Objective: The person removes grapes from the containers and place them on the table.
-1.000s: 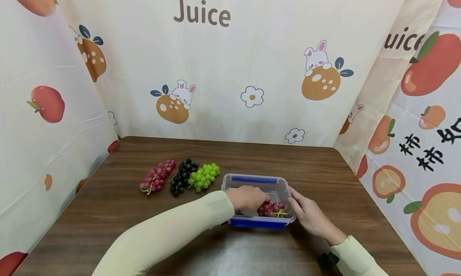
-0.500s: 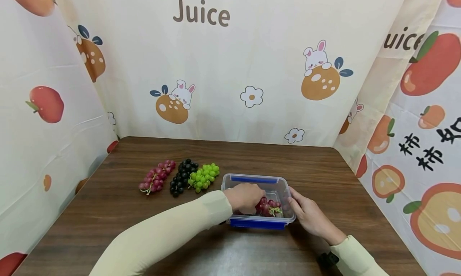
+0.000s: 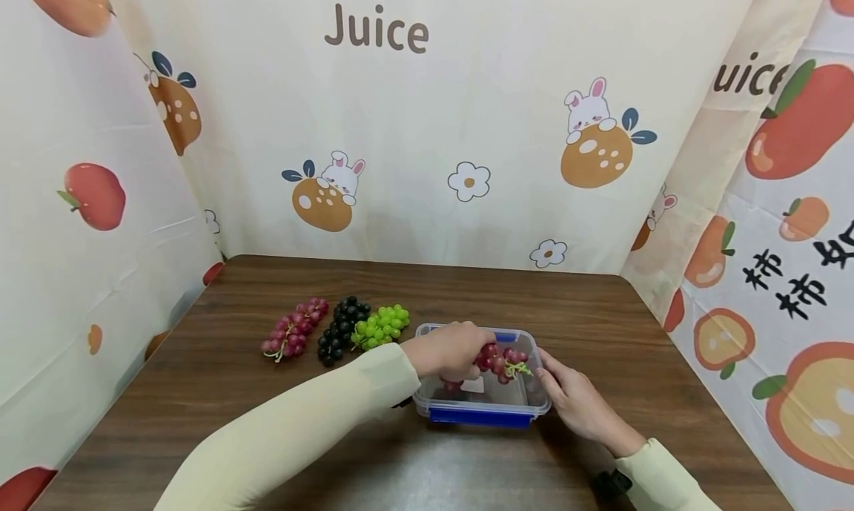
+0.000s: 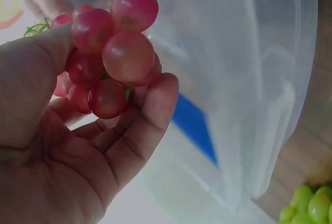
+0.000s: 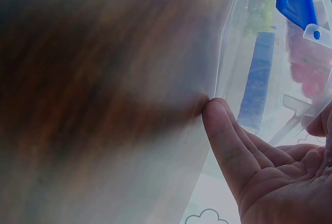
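Observation:
My left hand (image 3: pixel 457 350) grips a bunch of red grapes (image 3: pixel 499 360) over the clear plastic food box (image 3: pixel 482 407). Its green stem points right. More red grapes show beneath the hand; whether they belong to the same bunch I cannot tell. The left wrist view shows thumb and curled fingers around the grapes (image 4: pixel 116 47). At the box's right end, my right hand (image 3: pixel 579 400) touches the wall with fairly straight fingers (image 5: pixel 228 146). Blue clips line the box's long sides, and a small white label (image 3: pixel 473 385) lies inside.
Left of the box lie three bunches on the brown wooden table (image 3: pixel 320 444): red grapes (image 3: pixel 293 331), black grapes (image 3: pixel 342 329) and green grapes (image 3: pixel 380 327). The green bunch is close to the box's left end. Fruit-printed curtains (image 3: pixel 414 125) enclose the back and sides.
My left hand has lifted the red grapes from the box's floor up to about rim height, moving slightly away from me. The right hand keeps its place. The head view has shifted slightly.

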Tool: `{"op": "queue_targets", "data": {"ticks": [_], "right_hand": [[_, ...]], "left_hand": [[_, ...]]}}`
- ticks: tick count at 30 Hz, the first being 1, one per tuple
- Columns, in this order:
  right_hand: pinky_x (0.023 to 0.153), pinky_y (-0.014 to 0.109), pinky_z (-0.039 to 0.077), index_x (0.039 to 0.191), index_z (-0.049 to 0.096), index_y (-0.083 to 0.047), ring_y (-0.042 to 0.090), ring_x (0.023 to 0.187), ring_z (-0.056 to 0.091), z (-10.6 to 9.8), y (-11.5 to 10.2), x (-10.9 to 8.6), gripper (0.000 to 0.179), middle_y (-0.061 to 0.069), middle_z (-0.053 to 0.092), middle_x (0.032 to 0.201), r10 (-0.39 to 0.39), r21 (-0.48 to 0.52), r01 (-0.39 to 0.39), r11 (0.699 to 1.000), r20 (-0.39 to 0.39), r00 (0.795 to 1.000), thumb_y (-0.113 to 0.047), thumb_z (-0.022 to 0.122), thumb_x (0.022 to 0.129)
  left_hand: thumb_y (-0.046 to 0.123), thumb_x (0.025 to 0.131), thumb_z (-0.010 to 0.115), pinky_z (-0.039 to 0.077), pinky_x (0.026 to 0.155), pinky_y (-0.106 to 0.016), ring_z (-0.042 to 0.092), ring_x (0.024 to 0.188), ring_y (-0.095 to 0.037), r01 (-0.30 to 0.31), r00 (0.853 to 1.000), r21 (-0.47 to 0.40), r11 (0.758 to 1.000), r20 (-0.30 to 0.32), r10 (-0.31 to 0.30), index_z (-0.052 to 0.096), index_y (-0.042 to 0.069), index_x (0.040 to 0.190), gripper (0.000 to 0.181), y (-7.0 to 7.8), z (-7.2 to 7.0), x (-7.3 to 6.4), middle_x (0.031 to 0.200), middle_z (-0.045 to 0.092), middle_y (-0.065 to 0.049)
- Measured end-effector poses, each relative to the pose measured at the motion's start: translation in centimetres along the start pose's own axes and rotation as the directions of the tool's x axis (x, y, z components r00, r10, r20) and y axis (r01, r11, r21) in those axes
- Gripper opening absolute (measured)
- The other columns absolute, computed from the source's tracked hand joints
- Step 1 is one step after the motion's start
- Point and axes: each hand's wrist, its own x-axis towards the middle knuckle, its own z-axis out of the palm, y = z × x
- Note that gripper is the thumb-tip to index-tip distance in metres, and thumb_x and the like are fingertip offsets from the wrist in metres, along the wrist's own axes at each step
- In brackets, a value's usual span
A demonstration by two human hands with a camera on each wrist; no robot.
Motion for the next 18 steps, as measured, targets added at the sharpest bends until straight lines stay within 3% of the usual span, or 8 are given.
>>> {"op": "queue_targets", "data": {"ticks": [7, 12, 18], "right_hand": [[0.064, 0.029, 0.042, 0.154, 0.043, -0.002, 0.017, 0.076, 0.055, -0.1, -0.1, 0.1, 0.049, 0.013, 0.067, 0.098, -0.011, 0.011, 0.011, 1.0, -0.007, 1.0, -0.022, 0.048, 0.11], [0.067, 0.029, 0.046, 0.153, 0.044, 0.0, 0.015, 0.082, 0.061, 0.0, -0.1, 0.1, 0.048, 0.01, 0.072, 0.107, -0.02, 0.016, 0.02, 1.0, -0.012, 1.0, -0.019, 0.049, 0.11], [0.064, 0.028, 0.047, 0.154, 0.043, 0.001, 0.012, 0.082, 0.065, 0.0, 0.1, 0.0, 0.049, 0.007, 0.074, 0.101, -0.009, 0.028, 0.009, 1.0, -0.003, 1.0, -0.019, 0.049, 0.11]], "left_hand": [[0.02, 0.091, 0.079, 0.055, 0.07, -0.024, 0.061, 0.081, -0.011, 0.006, 0.998, -0.044, 0.999, -0.066, -0.009, 0.06, 0.013, 0.133, 0.046, -0.2, -2.2, -1.1, 0.107, 0.068, -0.004], [0.018, 0.091, 0.078, 0.053, 0.07, -0.024, 0.06, 0.08, -0.011, 0.005, 0.994, -0.047, 0.999, -0.113, -0.01, 0.06, 0.013, 0.133, 0.046, -0.2, -3.4, -2.0, 0.104, 0.067, -0.002], [0.018, 0.092, 0.077, 0.054, 0.076, -0.027, 0.06, 0.088, -0.013, 0.015, 0.987, -0.048, 0.999, -0.162, -0.023, 0.058, 0.013, 0.136, 0.048, -0.2, -4.1, -2.9, 0.107, 0.067, -0.003]]}}
